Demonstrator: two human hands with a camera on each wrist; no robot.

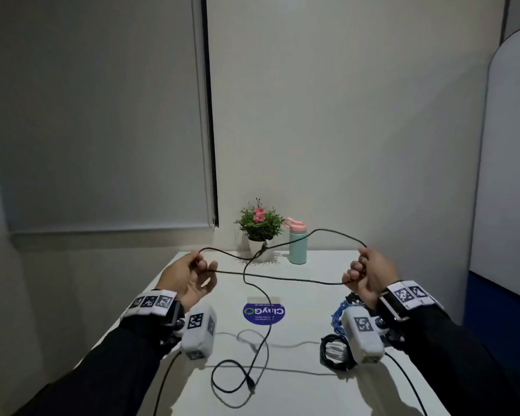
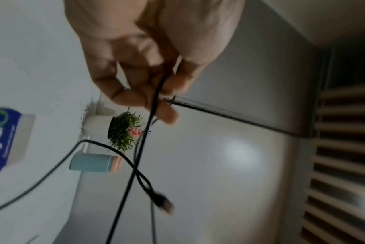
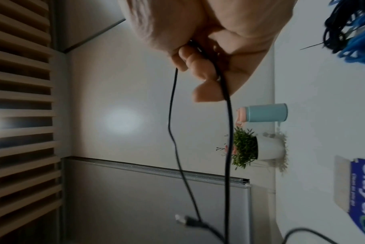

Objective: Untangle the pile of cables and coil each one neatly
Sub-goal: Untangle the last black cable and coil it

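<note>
A thin black cable (image 1: 282, 278) is stretched in the air between my two hands above the white table (image 1: 297, 265). My left hand (image 1: 192, 274) pinches it (image 2: 154, 102) between thumb and fingers at the left. My right hand (image 1: 364, 271) holds it (image 3: 221, 76) with curled fingers at the right. One plug end (image 1: 262, 248) dangles in mid-air near the plant; it also shows in the wrist views (image 2: 165, 203) (image 3: 184, 222). The rest of the cable drops to the table and loops near the front edge, with its other plug (image 1: 250, 382) lying there.
A tangled blue cable (image 1: 341, 313) and a coiled black cable (image 1: 332, 352) lie at the right, under my right wrist. A white cable (image 1: 294, 345) runs across the table. A potted plant (image 1: 259, 226) and a teal bottle (image 1: 297, 243) stand at the back. A blue round sticker (image 1: 264, 313) marks the middle.
</note>
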